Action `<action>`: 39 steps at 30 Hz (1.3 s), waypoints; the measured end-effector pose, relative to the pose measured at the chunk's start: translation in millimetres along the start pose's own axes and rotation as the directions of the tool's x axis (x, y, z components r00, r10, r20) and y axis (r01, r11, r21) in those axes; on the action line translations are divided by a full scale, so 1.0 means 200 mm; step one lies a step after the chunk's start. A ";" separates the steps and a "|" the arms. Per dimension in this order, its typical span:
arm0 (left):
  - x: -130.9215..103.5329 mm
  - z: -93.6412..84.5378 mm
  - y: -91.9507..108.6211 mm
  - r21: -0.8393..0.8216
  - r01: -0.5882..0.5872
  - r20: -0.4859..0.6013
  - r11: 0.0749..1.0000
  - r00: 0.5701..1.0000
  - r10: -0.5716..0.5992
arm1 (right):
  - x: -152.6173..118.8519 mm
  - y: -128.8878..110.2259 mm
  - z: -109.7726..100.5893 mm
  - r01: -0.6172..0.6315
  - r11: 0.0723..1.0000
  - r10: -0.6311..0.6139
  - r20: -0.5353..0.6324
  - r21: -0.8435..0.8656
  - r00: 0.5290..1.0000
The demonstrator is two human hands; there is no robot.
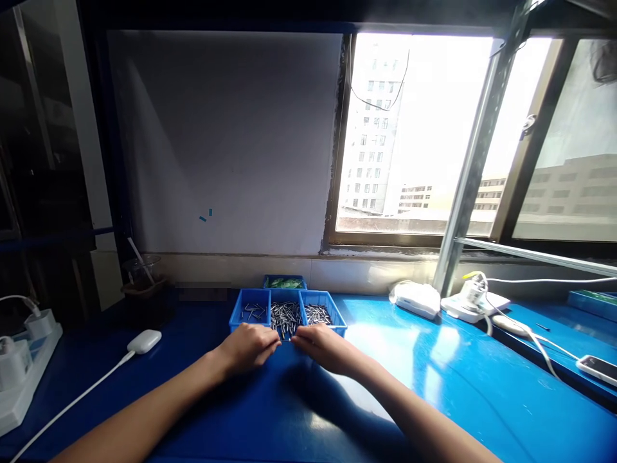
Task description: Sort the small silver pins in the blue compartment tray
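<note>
My left hand (pixel 251 344) is closed in a pinch just in front of the blue bins. Facing it, my right hand (pixel 324 346) is also pinched, with a narrow gap between the fingertips. Whatever the fingers hold is too small to make out. Behind my left hand, the left blue bin (pixel 235 315) has a few thin dark metal pieces in it. A heap of slim metal pin-like pieces (pixel 286 315) fills the middle bin. More such pieces lie in the right blue bin (pixel 340 316), partly hidden by my right hand.
Farther back stands a blue bin with green contents (pixel 284 283). A white earbud case (pixel 144 341) on a cable lies left on the blue table (pixel 231 424). Power strips (pixel 31 379) and cables sit at both sides. A metal post (pixel 465 173) rises at right.
</note>
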State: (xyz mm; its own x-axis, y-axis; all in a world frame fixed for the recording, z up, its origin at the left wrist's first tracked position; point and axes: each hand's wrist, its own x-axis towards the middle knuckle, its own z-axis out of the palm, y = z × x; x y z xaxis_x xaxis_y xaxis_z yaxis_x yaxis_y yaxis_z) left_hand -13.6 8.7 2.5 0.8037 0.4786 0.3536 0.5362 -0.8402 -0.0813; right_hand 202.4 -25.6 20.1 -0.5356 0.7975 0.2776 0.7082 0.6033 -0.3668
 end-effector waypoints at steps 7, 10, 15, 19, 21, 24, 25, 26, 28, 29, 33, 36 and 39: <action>0.00 0.01 0.04 0.048 -0.020 0.068 0.999 0.998 0.016 | -0.01 -0.01 -0.04 0.026 0.999 -0.027 -0.018 -0.041 0.999; 0.00 0.01 0.04 0.059 0.000 0.083 0.998 0.997 -0.004 | -0.02 -0.01 -0.06 0.049 0.998 -0.050 -0.029 -0.046 0.998; 0.00 0.01 0.04 0.054 0.037 0.091 0.998 0.995 -0.042 | -0.03 -0.02 -0.04 0.046 0.997 -0.045 0.017 -0.058 0.999; 0.00 0.00 0.04 0.039 0.048 0.074 0.998 0.996 -0.051 | -0.03 -0.02 -0.03 0.036 0.995 -0.030 0.069 -0.092 0.997; 0.00 0.00 0.04 0.037 0.032 0.056 0.999 0.998 -0.034 | -0.03 -0.02 -0.03 0.047 0.994 -0.039 0.077 -0.102 0.996; 0.00 0.00 0.04 0.040 0.016 0.027 0.999 0.999 -0.017 | -0.03 -0.03 -0.02 0.079 0.992 -0.074 0.058 -0.098 0.996; 0.00 0.00 0.04 0.044 0.018 0.024 0.999 1.000 -0.019 | -0.03 -0.03 -0.02 0.089 0.992 -0.084 0.051 -0.093 0.995; 0.00 0.01 0.04 0.048 0.022 0.025 0.999 0.999 -0.024 | -0.03 -0.04 -0.02 0.094 0.991 -0.090 0.047 -0.090 0.995; 0.00 0.01 0.05 0.052 0.031 0.030 0.998 0.999 -0.033 | -0.03 -0.04 -0.01 0.100 0.992 -0.097 0.044 -0.080 0.994; 0.00 0.01 0.05 0.047 0.031 0.032 0.998 0.999 -0.032 | -0.03 -0.04 -0.01 0.100 0.992 -0.097 0.039 -0.072 0.995; 0.00 0.01 0.05 0.015 0.004 0.021 1.000 1.000 -0.004 | -0.02 -0.03 0.00 0.103 0.994 -0.102 0.013 -0.041 0.995; -0.01 0.01 0.06 0.009 -0.010 0.019 1.000 1.000 0.010 | -0.02 -0.03 0.00 0.109 0.994 -0.109 0.006 -0.031 0.994; 0.00 0.00 0.06 0.004 -0.007 0.022 1.000 1.000 0.007 | -0.03 -0.03 0.00 0.115 0.993 -0.115 0.007 -0.023 0.993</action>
State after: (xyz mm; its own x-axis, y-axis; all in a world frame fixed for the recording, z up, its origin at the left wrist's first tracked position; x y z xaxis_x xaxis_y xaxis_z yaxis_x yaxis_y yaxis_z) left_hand -7.8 -1.0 0.7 0.8128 0.4787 0.3320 0.5318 -0.8424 -0.0873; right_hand 199.8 -33.8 20.4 -0.6168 0.7226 0.3120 0.6519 0.6912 -0.3120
